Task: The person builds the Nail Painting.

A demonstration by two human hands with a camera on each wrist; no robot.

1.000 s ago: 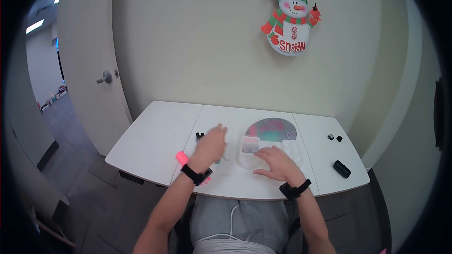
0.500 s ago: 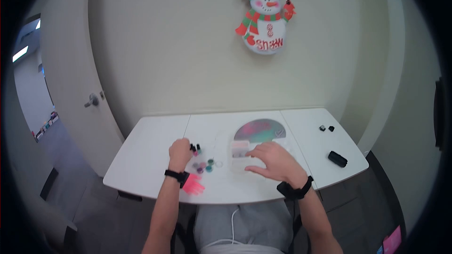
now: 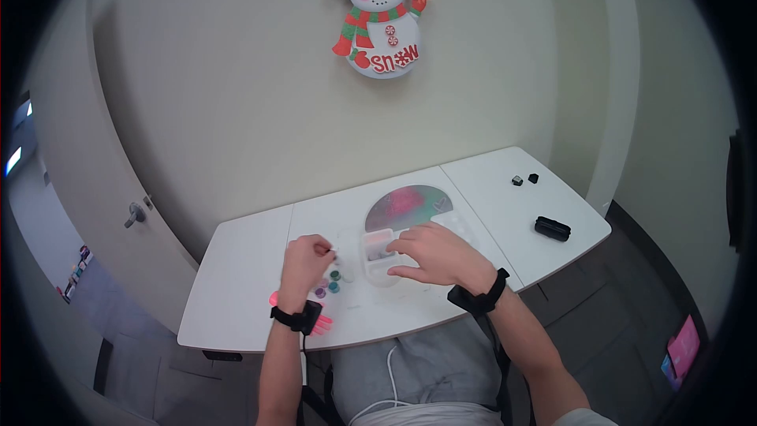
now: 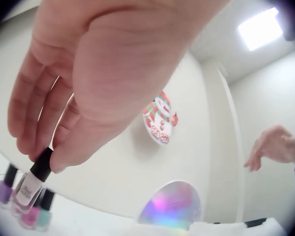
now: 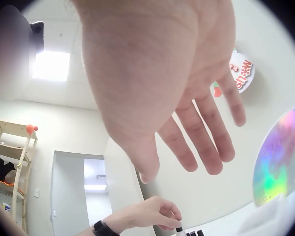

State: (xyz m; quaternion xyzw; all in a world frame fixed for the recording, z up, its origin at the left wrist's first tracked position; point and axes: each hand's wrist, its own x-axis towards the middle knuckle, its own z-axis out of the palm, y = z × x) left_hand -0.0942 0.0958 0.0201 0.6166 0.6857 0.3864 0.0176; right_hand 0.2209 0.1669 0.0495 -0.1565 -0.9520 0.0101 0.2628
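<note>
In the left wrist view, my left hand [image 4: 98,73] pinches the black cap of a pale nail polish bottle [image 4: 28,191] between thumb and fingers. Purple [image 4: 5,191], pink [image 4: 30,216] and teal [image 4: 43,218] bottles stand close around it. The head view has my left hand [image 3: 306,267] above small round pots [image 3: 334,286] on the table. My right hand [image 3: 441,254], fingers spread and holding nothing, hovers over a clear tray [image 3: 382,276] with a pinkish-white box [image 3: 378,241] in it.
An iridescent half-round board [image 3: 406,203] lies behind the tray. A pink hand-shaped item [image 3: 322,325] is near my left wrist. On the table's right are a black case [image 3: 552,228] and two small dark pieces [image 3: 517,181]. A snowman decoration [image 3: 384,24] hangs on the wall.
My left hand has moved left to the polish bottles and now pinches one cap. My right hand stays over the tray. The head view has turned to the right.
</note>
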